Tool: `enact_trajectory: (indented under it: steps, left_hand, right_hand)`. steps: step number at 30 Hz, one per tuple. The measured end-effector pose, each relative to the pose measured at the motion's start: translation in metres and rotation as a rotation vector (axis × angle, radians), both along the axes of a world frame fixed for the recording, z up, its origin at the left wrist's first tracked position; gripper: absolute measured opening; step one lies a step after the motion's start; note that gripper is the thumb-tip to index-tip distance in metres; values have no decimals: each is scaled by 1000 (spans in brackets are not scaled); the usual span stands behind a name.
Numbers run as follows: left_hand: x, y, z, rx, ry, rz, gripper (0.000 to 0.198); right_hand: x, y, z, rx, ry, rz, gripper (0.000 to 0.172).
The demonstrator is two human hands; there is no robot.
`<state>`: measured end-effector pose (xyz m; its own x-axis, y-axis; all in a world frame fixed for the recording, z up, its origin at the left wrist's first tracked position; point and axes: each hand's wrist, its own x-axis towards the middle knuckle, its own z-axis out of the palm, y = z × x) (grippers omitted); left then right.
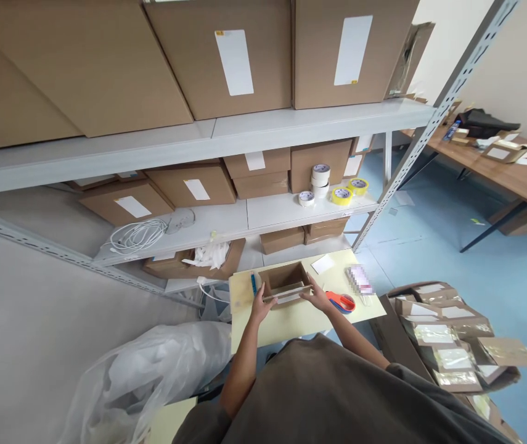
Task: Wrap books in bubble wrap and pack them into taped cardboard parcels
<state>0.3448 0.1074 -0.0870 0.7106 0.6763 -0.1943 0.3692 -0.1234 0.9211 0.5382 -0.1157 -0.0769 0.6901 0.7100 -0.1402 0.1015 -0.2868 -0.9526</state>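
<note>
A small open cardboard box (284,272) stands on the pale yellow tabletop (267,333), its top facing up. My left hand (261,303) is closed on the left end of its near edge. My right hand (317,296) grips the right end of that edge, thumb towards the middle. A pale strip along the near side lies between the hands; I cannot tell whether it is a flap. To the left of the box is a blue-edged object (253,283). Red-and-blue handled scissors (341,302) lie right of my right hand, near a white card (323,264).
Behind the table rises a grey metal shelf (245,139) with large cardboard boxes, tape rolls (321,176) and a coiled white cable (138,236). A blurred-out item (359,279) lies at the table's right. Taped cartons (448,333) fill the lower right; a plastic bag (161,364) sits left.
</note>
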Motion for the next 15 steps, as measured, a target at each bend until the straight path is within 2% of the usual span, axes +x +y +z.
enact_trajectory:
  steps: [2,8,12,15]
  left_hand:
    - [-4,0,2,34,-6,-34,96]
    - [-12,4,6,-19,21,-79,84]
    - [-7,7,4,54,21,-45,75]
    - [1,5,3,92,50,-4,65]
  right_hand:
    - [-2,3,-2,-26,-34,44,82]
    - [-7,1,-14,-85,-54,48,68]
    - [-6,5,-14,-58,-63,42,66]
    - [-9,13,-15,-105,-69,-39,61]
